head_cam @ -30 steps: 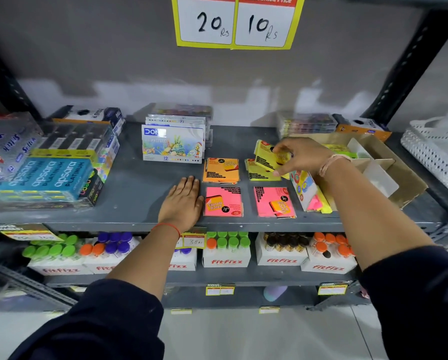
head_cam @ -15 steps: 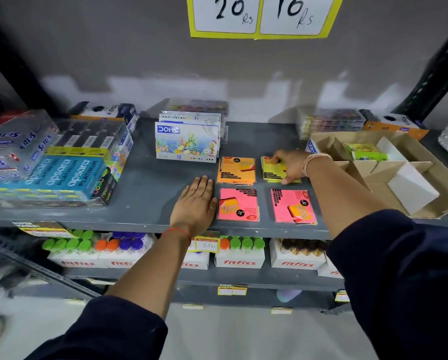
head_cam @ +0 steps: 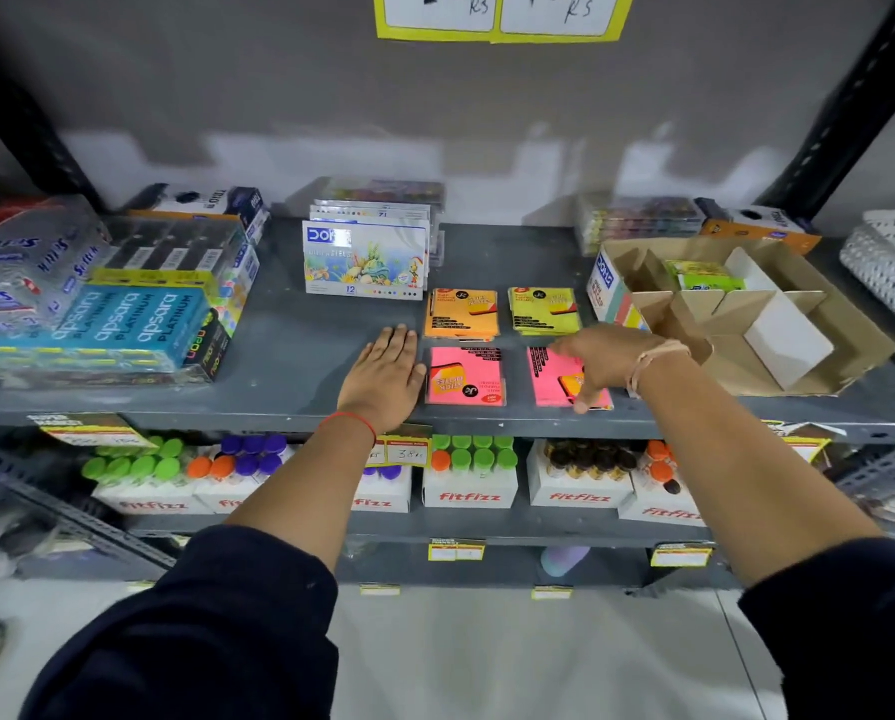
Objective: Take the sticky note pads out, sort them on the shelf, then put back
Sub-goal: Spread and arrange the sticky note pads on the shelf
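Observation:
Sticky note pads lie in a two-by-two block on the grey shelf (head_cam: pixel 289 350): an orange stack (head_cam: pixel 461 314) and a yellow stack (head_cam: pixel 541 310) behind, a pink pad (head_cam: pixel 465 376) and a second pink pad (head_cam: pixel 549 379) in front. My left hand (head_cam: pixel 383 379) rests flat and open on the shelf, just left of the first pink pad. My right hand (head_cam: pixel 593 363) hovers over the second pink pad with fingers spread, covering its right part. The open cardboard box (head_cam: pixel 809 309) stands at the right and holds a green-yellow pad (head_cam: pixel 700 275).
A Doms pastel box (head_cam: pixel 365 262) stands behind the pads. Apsara and other packs (head_cam: pixel 118 309) fill the shelf's left. A white basket (head_cam: pixel 889 262) sits at far right. Fitfizz bottle boxes (head_cam: pixel 469 480) line the lower shelf.
My right hand laid the yellow pad on the yellow stack, let go, and drew back toward me over the right pink pad. The left hand stayed flat.

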Action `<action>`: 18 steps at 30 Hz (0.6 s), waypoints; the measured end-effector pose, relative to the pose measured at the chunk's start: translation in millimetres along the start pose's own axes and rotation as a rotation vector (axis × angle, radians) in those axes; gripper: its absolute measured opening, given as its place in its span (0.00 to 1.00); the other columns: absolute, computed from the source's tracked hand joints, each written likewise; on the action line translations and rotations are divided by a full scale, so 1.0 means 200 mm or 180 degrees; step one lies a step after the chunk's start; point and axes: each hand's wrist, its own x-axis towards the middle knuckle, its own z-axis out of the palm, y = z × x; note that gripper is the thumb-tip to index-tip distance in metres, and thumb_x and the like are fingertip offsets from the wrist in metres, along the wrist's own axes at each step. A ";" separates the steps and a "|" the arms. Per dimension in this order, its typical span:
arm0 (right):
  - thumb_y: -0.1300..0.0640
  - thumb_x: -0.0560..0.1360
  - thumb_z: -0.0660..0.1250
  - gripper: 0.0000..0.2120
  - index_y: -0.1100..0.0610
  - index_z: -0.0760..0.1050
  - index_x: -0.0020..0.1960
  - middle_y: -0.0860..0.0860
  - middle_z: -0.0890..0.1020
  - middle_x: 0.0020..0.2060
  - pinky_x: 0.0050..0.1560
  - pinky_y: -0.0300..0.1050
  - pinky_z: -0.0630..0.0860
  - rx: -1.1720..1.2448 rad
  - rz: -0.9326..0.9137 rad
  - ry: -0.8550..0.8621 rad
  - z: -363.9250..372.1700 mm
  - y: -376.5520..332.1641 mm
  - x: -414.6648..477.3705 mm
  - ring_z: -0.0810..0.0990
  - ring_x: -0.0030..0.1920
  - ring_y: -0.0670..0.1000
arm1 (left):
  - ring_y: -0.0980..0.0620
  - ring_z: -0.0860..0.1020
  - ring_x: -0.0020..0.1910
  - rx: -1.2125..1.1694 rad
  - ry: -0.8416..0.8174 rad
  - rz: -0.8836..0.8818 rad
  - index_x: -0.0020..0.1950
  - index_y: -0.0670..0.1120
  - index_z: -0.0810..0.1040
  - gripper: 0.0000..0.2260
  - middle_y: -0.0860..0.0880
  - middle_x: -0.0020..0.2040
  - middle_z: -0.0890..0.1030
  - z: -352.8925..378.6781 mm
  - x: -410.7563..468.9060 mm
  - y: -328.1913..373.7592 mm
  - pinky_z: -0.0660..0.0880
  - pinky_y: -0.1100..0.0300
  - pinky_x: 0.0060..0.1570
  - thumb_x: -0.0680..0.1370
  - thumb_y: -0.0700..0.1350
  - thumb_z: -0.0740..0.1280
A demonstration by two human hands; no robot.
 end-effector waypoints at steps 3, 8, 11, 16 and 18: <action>0.55 0.64 0.77 0.40 0.57 0.62 0.72 0.55 0.70 0.68 0.64 0.48 0.69 0.0372 -0.0068 0.0221 0.02 0.02 0.00 0.69 0.67 0.57 | 0.50 0.44 0.78 -0.0012 -0.0059 0.0026 0.76 0.42 0.44 0.24 0.46 0.79 0.45 -0.01 0.01 -0.01 0.43 0.55 0.76 0.83 0.49 0.45; 0.56 0.62 0.78 0.35 0.57 0.68 0.65 0.55 0.72 0.63 0.60 0.45 0.69 0.0916 -0.0172 0.0463 -0.02 0.02 -0.03 0.71 0.62 0.54 | 0.51 0.45 0.78 -0.0058 0.0033 0.0061 0.77 0.43 0.46 0.23 0.47 0.79 0.47 0.00 0.00 -0.02 0.45 0.56 0.77 0.83 0.48 0.45; 0.56 0.62 0.78 0.34 0.56 0.69 0.65 0.53 0.72 0.59 0.54 0.41 0.68 0.1313 -0.0440 0.0884 -0.11 -0.07 -0.05 0.71 0.59 0.53 | 0.51 0.47 0.78 -0.0134 0.0174 0.0056 0.77 0.44 0.48 0.23 0.48 0.79 0.50 0.01 0.01 -0.03 0.46 0.57 0.77 0.83 0.48 0.47; 0.53 0.63 0.78 0.35 0.56 0.69 0.67 0.53 0.72 0.64 0.62 0.42 0.67 0.1050 -0.0898 0.0766 -0.10 -0.33 0.03 0.70 0.64 0.54 | 0.51 0.47 0.78 -0.0107 0.0307 -0.0042 0.77 0.45 0.50 0.23 0.49 0.79 0.51 0.02 0.00 -0.02 0.44 0.54 0.76 0.82 0.47 0.48; 0.52 0.64 0.77 0.35 0.56 0.69 0.67 0.54 0.72 0.66 0.65 0.45 0.67 0.0960 -0.0900 0.0663 -0.05 -0.38 0.07 0.70 0.65 0.54 | 0.51 0.47 0.78 -0.0145 0.0346 -0.0045 0.77 0.45 0.50 0.23 0.50 0.79 0.51 0.02 0.00 -0.02 0.44 0.54 0.76 0.82 0.47 0.48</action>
